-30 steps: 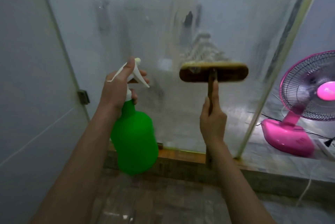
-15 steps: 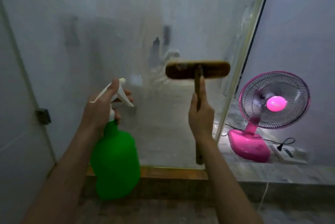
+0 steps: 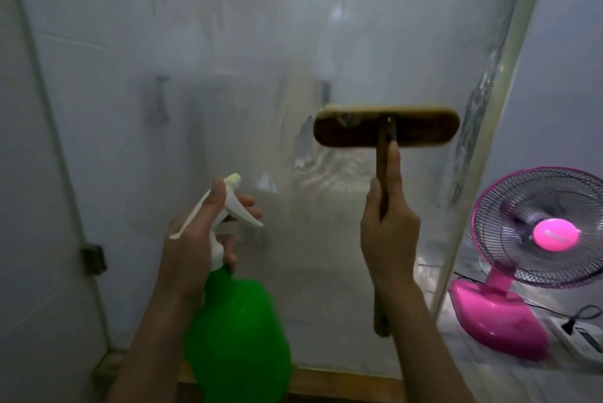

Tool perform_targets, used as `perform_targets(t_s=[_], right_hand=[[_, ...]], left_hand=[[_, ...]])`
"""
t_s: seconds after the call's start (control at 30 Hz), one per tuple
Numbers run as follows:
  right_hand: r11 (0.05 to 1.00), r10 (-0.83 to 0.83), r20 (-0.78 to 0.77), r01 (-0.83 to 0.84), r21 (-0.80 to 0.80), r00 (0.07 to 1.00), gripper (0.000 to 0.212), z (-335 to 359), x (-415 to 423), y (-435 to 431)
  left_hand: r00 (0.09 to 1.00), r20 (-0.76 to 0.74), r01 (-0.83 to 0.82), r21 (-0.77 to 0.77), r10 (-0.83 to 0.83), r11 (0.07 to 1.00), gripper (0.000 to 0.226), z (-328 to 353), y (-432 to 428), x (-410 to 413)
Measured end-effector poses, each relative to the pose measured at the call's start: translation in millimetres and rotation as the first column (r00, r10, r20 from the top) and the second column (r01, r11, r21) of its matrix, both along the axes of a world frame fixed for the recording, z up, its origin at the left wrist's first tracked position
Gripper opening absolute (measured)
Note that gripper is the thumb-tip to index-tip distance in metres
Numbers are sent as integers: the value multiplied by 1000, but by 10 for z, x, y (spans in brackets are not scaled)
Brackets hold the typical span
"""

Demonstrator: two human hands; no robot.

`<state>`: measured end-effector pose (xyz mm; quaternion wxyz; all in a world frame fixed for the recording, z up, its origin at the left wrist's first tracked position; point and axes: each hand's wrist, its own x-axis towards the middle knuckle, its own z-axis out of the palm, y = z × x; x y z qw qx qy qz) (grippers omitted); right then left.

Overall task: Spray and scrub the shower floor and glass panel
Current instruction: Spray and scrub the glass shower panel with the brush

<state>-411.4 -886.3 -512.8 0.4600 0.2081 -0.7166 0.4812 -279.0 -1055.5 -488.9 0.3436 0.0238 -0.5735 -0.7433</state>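
The wet, streaky glass panel [image 3: 228, 109] fills the view in front of me. My left hand [image 3: 192, 246] grips the neck of a green spray bottle [image 3: 238, 344] with a white trigger nozzle, held upright and aimed at the glass. My right hand [image 3: 388, 233] holds the wooden handle of a scrub brush [image 3: 385, 130], whose flat wooden head lies crosswise against the glass at about chest height. The shower floor is out of view below.
A pink table fan [image 3: 548, 239] stands on the floor outside, right of the panel's metal edge frame [image 3: 483, 141], with a power strip [image 3: 580, 337] and cables beside it. A hinge [image 3: 93, 259] sits on the left frame. A wooden sill [image 3: 342, 383] runs along the panel's base.
The view has tilted upward. The brush has slid up and a little to the right on the glass. The spray bottle has stayed low at the left.
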Motion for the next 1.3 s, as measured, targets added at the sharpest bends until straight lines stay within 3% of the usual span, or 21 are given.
perform_targets(t_s=[0.07,0.13,0.27,0.4,0.57,0.73,0.83,0.93,1.13,1.3], right_hand=[[999,14,-115,-8,48,993,54,421,-112,-148],[996,43,-139,-30,89,989,53,388,-134,-204],[973,26,12,-28,230,1000,52,-281,72,104],[937,28,196,-94,336,980,50,-345,175,281],[923,49,237,-135,362,970,54,171,272,110],[894,99,159,-158,420,982,59,999,228,-407],[887,61,305,-191,420,950,58,908,358,-19],[864,27,410,-227,449,912,54,990,505,209],[743,70,227,-203,638,971,55,1975,400,-908],[787,0,499,-307,534,867,53,1943,549,43]], left_hand=[[997,0,-76,-56,76,996,40,-4,-96,-28],[982,28,-178,-163,185,970,34,13,-156,-73],[963,94,-210,-324,252,922,56,217,-205,-202],[974,144,-116,-339,173,934,67,634,-145,-309],[963,255,-33,-226,91,974,58,1120,-20,-165],[930,303,-147,-206,206,967,52,1563,-1,173],[910,331,-198,-186,251,962,37,1790,-24,341],[881,361,-252,-193,307,948,55,1990,-50,502],[836,386,-342,-189,390,920,56,2479,-11,729],[792,430,-414,-142,433,899,47,2980,-23,1029]])
